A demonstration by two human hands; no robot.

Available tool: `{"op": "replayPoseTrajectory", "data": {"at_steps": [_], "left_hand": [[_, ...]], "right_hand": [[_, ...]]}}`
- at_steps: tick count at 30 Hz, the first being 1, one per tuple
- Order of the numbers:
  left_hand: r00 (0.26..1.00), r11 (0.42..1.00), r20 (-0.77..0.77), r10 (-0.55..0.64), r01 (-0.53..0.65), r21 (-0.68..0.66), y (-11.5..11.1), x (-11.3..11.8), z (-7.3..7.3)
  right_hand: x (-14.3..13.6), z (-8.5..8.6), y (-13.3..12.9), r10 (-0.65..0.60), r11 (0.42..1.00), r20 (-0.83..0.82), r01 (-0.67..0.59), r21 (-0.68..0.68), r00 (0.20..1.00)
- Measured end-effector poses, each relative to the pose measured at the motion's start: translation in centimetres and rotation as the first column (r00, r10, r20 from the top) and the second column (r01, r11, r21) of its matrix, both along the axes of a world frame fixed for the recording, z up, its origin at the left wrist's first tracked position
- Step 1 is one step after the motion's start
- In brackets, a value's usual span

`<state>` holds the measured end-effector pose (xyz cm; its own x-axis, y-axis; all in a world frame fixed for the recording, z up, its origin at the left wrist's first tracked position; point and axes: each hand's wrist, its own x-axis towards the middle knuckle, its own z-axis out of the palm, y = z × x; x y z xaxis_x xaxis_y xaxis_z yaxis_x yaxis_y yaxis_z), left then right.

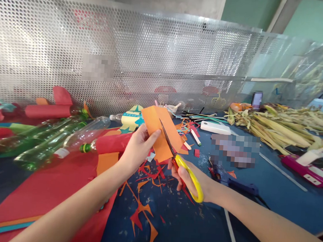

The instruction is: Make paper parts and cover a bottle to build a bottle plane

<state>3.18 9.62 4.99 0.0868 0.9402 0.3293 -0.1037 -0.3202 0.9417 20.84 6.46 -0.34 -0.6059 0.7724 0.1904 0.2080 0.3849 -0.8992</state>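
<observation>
My left hand [139, 148] pinches the left edge of a piece of orange paper [153, 121], thumb on top, holding it above the table. Yellow-handled scissors [192, 180] are gripped in my right hand [189, 176], with fingers through the loops. Their dark blades lie across the orange paper, pointing up and away from me, and a slit runs along them. Beneath both hands, red and orange paper scraps [141, 208] are strewn over the dark blue table [198, 230].
Stacked coloured sheets [54, 191] and green plastic bottles [52, 139] lie left. On the right are a glue gun [231, 183], a magenta power strip [307, 170] and dried husks [291, 126]. A perforated metal panel [155, 54] stands along the back.
</observation>
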Motion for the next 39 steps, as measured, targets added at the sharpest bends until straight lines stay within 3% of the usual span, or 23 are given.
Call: {"op": "replayPoseTrajectory", "data": {"at_steps": [5,20,27,33,39], "left_hand": [[1.0,1.0,0.018,-0.01,0.01,-0.029,-0.3,0.1,0.1],[0.996,0.995,0.09,-0.01,0.018,-0.095,-0.6,0.2,0.5],[0.989,0.989,0.144,-0.022,0.043,-0.141,-0.6,0.1,0.6],[0.975,0.983,0.224,0.01,0.031,-0.179,-0.4,-0.4,1.2],[0.964,0.989,0.26,0.06,-0.022,-0.146,0.4,-1.1,1.2]], "right_hand": [[0.1,0.0,0.0,-0.003,0.997,0.001,0.003,0.073,1.0],[-0.3,1.5,-0.4,-0.081,0.99,0.072,0.072,0.119,0.994],[-0.3,1.1,-0.1,-0.14,0.979,0.072,0.127,0.158,0.988],[-0.4,0.9,-0.2,-0.079,0.997,-0.01,0.079,0.016,0.997],[-0.1,-0.4,0.1,0.011,0.997,-0.04,-0.014,-0.07,0.999]]}}
